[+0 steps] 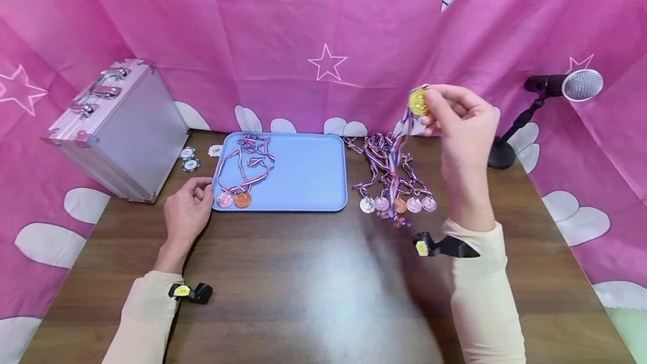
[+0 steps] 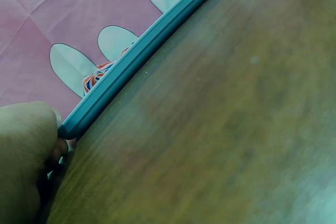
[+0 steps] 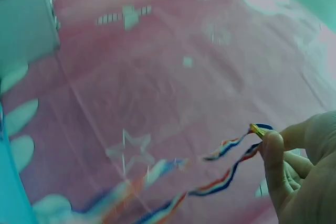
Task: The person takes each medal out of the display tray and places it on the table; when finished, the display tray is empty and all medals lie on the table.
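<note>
Head view shows a gold medal (image 1: 418, 102) held up in the air to the right of the tray, its striped ribbon (image 1: 393, 167) hanging in front of a row of other medals. The right hand (image 1: 462, 122) has its grip closed on the medal, thumb and fingers pinching the disc near the ribbon's attachment. Below, five silver- and bronze-toned medals (image 1: 399, 205) lie with tangled ribbons just beside the blue tray (image 1: 308, 173). The left hand (image 1: 188, 209) grips the tray's left edge, thumb above the rim and fingers below. In the tray's left part lie two medals, one pinkish-silver (image 1: 224, 200) and one bronze (image 1: 242, 200).

The step in hand looks like transferring medals to the tray one by one. The next move likely calls for freeing the ribbon's low end from the pile, carrying the gold medal left and lowering it into the bare part while the tray is steadied. Whether the ribbon touches the pile or table (image 1: 283, 274) is hard to tell.
</note>
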`<state>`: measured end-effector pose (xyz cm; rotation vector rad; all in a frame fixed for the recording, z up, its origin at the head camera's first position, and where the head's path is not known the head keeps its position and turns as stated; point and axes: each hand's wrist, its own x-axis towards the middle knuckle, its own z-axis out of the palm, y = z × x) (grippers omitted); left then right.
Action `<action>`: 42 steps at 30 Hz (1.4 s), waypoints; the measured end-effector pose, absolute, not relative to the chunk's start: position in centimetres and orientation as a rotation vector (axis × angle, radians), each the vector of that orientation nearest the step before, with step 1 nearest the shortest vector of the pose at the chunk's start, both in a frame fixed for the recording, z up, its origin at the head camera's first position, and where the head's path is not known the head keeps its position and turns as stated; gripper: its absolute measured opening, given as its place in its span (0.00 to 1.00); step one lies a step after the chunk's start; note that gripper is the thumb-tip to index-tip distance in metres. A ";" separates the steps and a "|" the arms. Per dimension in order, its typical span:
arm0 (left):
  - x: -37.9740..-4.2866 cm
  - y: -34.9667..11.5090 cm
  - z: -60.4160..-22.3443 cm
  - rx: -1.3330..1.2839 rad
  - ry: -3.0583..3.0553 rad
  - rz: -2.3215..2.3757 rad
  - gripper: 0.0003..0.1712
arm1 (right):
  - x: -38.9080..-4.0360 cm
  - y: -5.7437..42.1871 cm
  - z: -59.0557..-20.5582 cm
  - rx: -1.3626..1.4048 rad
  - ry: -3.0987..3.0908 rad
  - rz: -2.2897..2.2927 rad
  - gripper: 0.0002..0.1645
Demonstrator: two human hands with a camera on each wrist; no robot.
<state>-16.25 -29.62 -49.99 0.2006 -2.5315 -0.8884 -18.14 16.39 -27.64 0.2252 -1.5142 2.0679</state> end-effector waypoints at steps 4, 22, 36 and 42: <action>-16.2 -29.7 -49.9 0.182 -2.535 -0.893 0.13 | -19.4 18.3 -28.5 0.142 -1.372 1.993 0.03; -15.9 -29.9 -49.8 0.226 -2.537 -0.905 0.14 | -18.0 26.5 -44.2 -0.467 -1.796 2.145 0.11; -15.9 -29.8 -50.0 0.262 -2.570 -0.928 0.16 | -15.5 30.7 -48.0 -0.418 -2.611 1.284 0.18; -16.1 -29.6 -49.8 0.264 -2.578 -0.940 0.16 | -15.2 30.3 -48.4 -0.376 -2.603 1.063 0.16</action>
